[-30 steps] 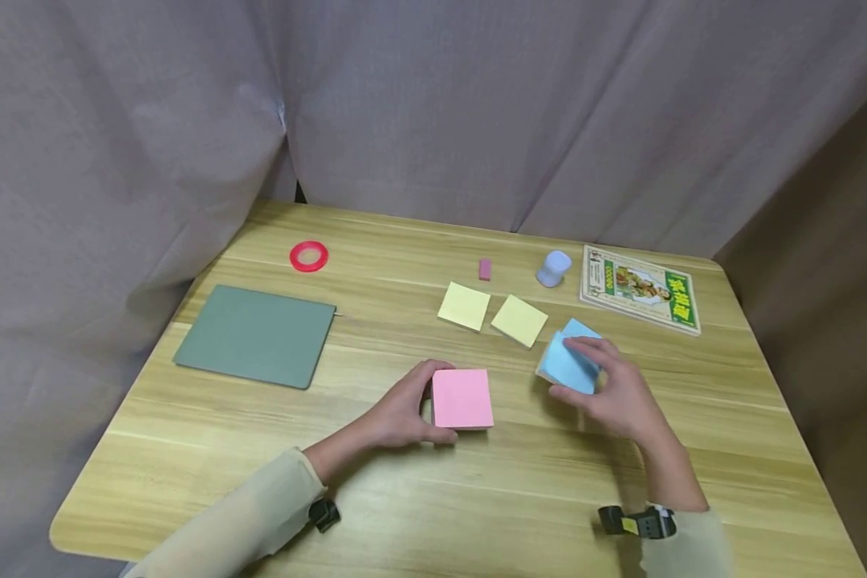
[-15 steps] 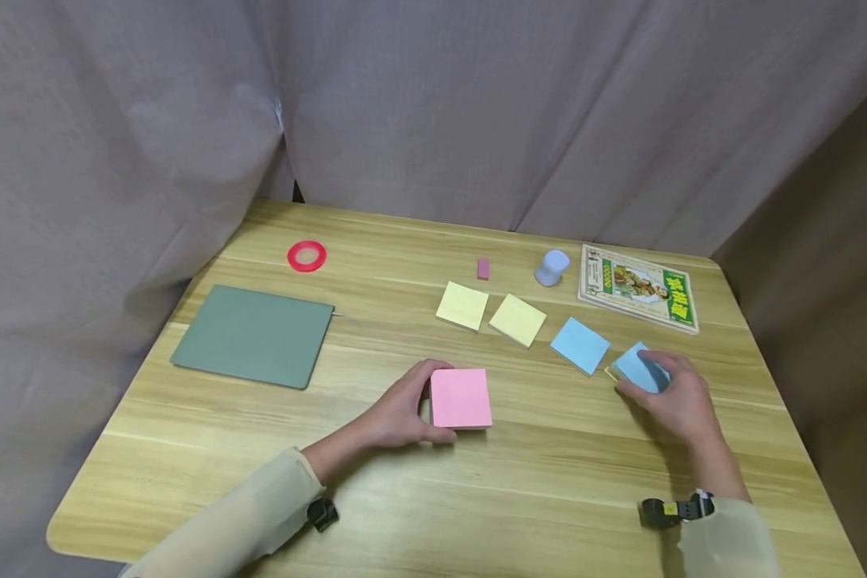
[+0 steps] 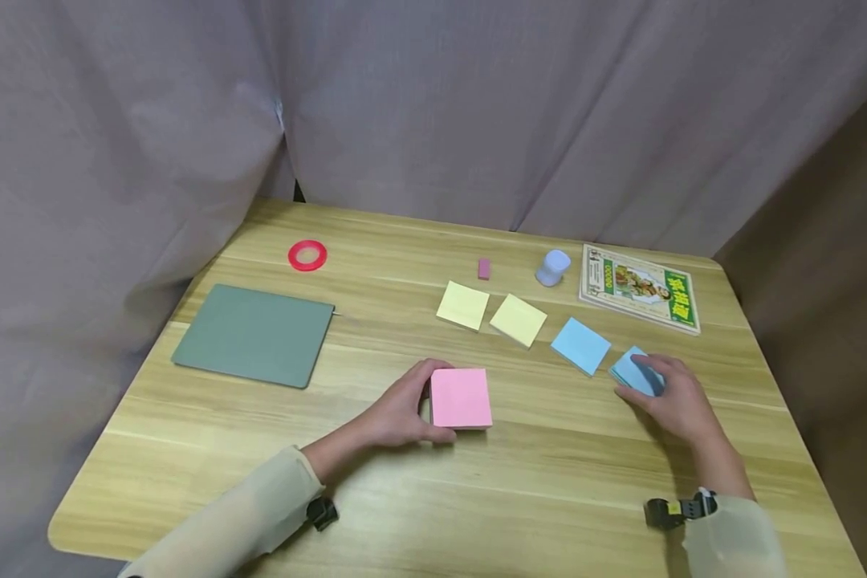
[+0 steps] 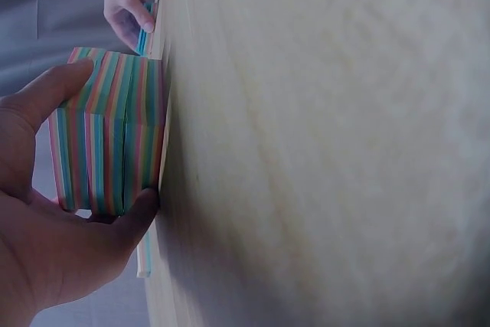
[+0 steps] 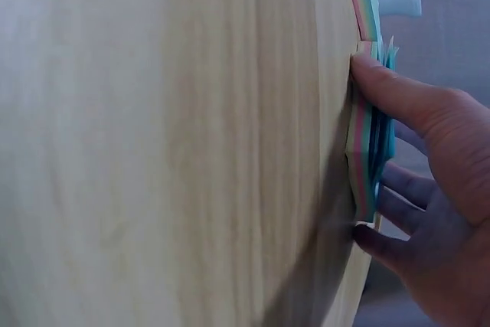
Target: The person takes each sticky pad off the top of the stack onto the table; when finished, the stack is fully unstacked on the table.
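My left hand (image 3: 400,413) grips a thick block of stacked sticky notes (image 3: 462,397), pink on top, with the thumb and fingers on opposite sides. In the left wrist view, the block's sides (image 4: 107,135) show stripes of several colours. Farther right, my right hand (image 3: 677,397) holds a blue sticky note pad (image 3: 628,372) by its edges, low at the tabletop. The right wrist view shows the thumb and a finger at opposite ends of this striped-edged pad (image 5: 358,143). Beside it lies a second blue sticky note pad (image 3: 580,347), flat and untouched.
Two yellow sticky note pads (image 3: 518,321) lie left of the blue ones. Behind them are a small pink block (image 3: 483,269), a pale hourglass-shaped object (image 3: 552,267) and an illustrated booklet (image 3: 639,289). A green notebook (image 3: 254,335) and red tape ring (image 3: 307,255) are at left.
My right hand has moved right with a blue pad, away from the other blue pad, which stays on the table. The carried pad now sits lower and flatter. My left hand keeps its place.
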Motion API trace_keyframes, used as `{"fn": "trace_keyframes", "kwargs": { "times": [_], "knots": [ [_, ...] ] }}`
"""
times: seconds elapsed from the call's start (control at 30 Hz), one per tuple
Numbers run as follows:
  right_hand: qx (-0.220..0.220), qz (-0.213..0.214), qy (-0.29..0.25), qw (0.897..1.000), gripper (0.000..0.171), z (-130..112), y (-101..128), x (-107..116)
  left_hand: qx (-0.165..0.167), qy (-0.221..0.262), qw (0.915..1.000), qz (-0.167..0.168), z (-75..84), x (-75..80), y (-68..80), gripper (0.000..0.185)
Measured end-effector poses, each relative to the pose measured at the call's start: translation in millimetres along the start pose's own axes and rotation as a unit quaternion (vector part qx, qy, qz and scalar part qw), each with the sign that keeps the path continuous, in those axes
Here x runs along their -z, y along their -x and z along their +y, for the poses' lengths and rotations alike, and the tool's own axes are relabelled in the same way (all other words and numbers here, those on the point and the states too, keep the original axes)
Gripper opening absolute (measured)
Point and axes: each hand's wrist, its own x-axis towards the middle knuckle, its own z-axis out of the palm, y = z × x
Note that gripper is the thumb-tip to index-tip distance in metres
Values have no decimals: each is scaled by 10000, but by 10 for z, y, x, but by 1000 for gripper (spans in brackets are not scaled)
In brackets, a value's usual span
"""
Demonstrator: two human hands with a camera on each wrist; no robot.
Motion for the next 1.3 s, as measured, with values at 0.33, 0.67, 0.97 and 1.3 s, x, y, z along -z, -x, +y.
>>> {"fn": "trace_keyframes", "kwargs": {
  "times": [0.33,0.67,0.97,1.3],
  "knots": [
    [451,124,224,9987,73,-292,8,167,43,-25,10000,-42,28,14,-2,85],
    [2424,64,-107,9701,60,-1340,100,-32,132,-315,9994,30,27,6,-6,91],
    [3495,-1034,-185,9310,78,-2056,270,-446,229,-460,9987,-38,49,29,-3,95],
    [3732,-1178,-109,9202,77,-2201,233,-616,382,-313,9988,-13,51,8,19,97]
  ]
}}
